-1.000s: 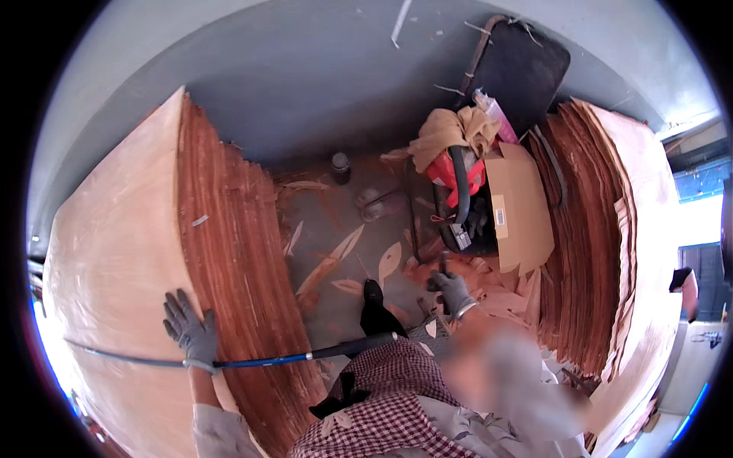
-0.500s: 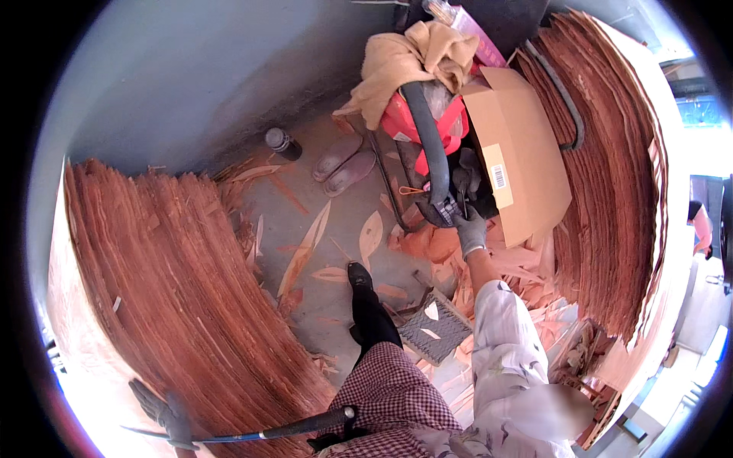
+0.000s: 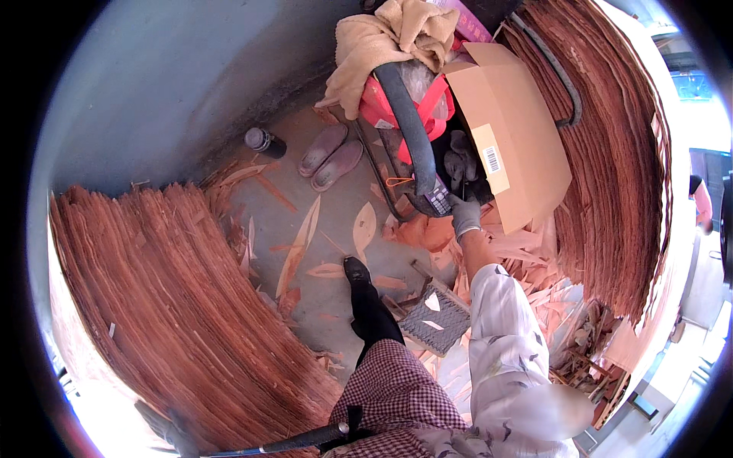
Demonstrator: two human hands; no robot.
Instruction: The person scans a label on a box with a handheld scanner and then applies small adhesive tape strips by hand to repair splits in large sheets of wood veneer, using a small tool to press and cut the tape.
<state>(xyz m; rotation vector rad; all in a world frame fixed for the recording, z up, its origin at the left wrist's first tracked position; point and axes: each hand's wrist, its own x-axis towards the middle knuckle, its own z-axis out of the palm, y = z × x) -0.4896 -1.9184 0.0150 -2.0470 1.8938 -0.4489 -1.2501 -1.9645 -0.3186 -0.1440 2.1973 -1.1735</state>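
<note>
My right hand [image 3: 466,215], in a grey glove, reaches to a padded chair and closes its fingers on the edge of a small dark device with a keypad [image 3: 437,197]. An orange loop [image 3: 398,182] lies beside it. Dark gloves [image 3: 460,162] rest on the seat just beyond my fingers. At the lower left, my left hand [image 3: 164,427], also gloved, is dim against the glare by the veneer stack, its fingers seemingly stretched out. A long tool with a black grip [image 3: 309,437] runs from my waist toward that hand; its far end is out of sight.
Tall stacks of reddish veneer sheets stand left [image 3: 191,305] and right [image 3: 603,153]. An open cardboard box [image 3: 523,130], a red bag [image 3: 378,103] and a tan cloth [image 3: 374,46] crowd the chair [image 3: 408,126]. Shoes [image 3: 330,156], a bottle [image 3: 265,142], wood scraps and a low woven stool [image 3: 437,320] occupy the floor.
The view has shifted, so the chair sits farther up and left. My right hand stays at the keypad device, which is tilted a little more. My left hand has dropped toward the lower edge.
</note>
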